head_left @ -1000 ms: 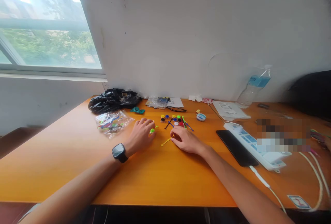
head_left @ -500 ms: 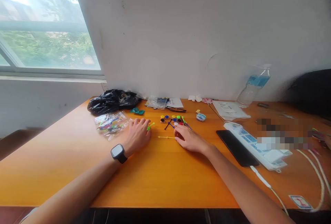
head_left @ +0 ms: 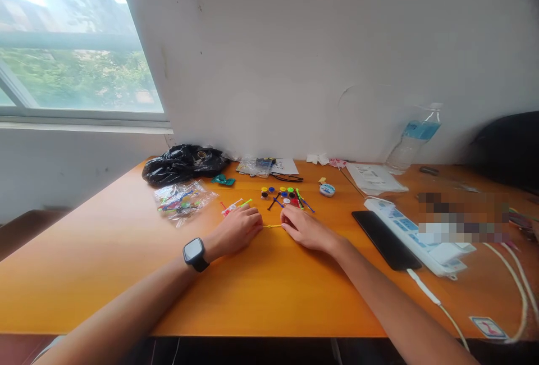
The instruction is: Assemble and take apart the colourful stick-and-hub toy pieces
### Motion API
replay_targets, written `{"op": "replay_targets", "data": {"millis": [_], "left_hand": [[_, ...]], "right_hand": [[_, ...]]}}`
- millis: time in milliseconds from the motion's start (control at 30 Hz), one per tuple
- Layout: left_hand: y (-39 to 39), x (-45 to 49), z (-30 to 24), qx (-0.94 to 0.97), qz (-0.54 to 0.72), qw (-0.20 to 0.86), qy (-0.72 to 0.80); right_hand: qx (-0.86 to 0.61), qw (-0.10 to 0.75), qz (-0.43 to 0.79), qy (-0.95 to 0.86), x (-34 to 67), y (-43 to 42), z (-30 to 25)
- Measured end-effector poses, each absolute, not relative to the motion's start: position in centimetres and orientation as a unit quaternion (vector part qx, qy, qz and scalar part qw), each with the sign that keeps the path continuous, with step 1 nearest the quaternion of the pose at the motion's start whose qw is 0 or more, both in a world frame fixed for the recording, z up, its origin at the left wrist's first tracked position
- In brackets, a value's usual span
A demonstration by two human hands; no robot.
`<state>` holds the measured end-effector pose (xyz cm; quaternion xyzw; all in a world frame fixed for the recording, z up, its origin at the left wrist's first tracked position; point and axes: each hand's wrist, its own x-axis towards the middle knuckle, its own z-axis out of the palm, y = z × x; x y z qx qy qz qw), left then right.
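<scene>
A thin yellow plastic stick (head_left: 272, 226) with a small knob at its middle spans the gap between my hands, low over the table. My left hand (head_left: 241, 229), a watch on its wrist, has its fingers closed at the left end. My right hand (head_left: 304, 227) pinches the other end, which its fingers hide. Behind my left hand lie red, white and green plastic pieces (head_left: 231, 208), partly covered by it. Several small coloured round caps (head_left: 284, 191) and dark, blue, green and red sticks (head_left: 300, 199) lie just beyond my right hand.
A clear bag of coloured pieces (head_left: 181, 202) and a black plastic bag (head_left: 185, 163) lie at the left. A round tin (head_left: 327, 190) sits behind my right hand. To the right are a phone (head_left: 385, 240), a power strip (head_left: 410, 236) and a plastic bottle (head_left: 415, 137).
My left hand has moved right, from over the loose pieces to the yellow stick's left end, uncovering red and white pieces. My right hand stays almost in place at the stick's other end.
</scene>
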<state>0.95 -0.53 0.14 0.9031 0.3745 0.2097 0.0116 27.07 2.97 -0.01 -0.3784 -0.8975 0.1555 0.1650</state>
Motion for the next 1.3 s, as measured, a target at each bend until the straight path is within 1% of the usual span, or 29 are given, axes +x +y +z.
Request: {"op": "replay_targets", "data": {"millis": [400, 600, 733, 833, 933, 1033, 1167, 1300], "left_hand": [[-0.2, 0.7, -0.7, 0.885, 0.228, 0.000, 0.405], [-0.4, 0.8, -0.5, 0.885, 0.207, 0.014, 0.418], [-0.4, 0.8, -0.4, 0.880, 0.207, 0.026, 0.427], [-0.3, 0.8, -0.7, 0.873, 0.221, 0.009, 0.435], [-0.3, 0.8, -1.0, 0.851, 0.249, -0.013, 0.462], [-0.3, 0.7, -1.0, 0.821, 0.266, -0.004, 0.506], [-0.4, 0.9, -0.9, 0.816, 0.234, -0.024, 0.529], [-0.4, 1.0, -1.3, 0.816, 0.205, -0.065, 0.537]], "right_hand": [[-0.396, 0.135, 0.149, -0.896, 27.1, 2.9, 0.0], [-0.396, 0.143, 0.160, -0.893, 26.8, 2.8, -0.2], [-0.390, 0.174, 0.174, -0.888, 26.6, 2.8, -0.2], [-0.376, 0.200, 0.159, -0.891, 26.6, 3.0, -0.1], [-0.373, 0.249, 0.154, -0.881, 26.7, 3.3, -0.1], [-0.376, 0.308, 0.163, -0.859, 26.7, 3.9, -0.3], [-0.383, 0.395, 0.146, -0.822, 26.4, 4.8, -1.2], [-0.391, 0.421, 0.131, -0.808, 25.5, 5.4, -2.2]]}}
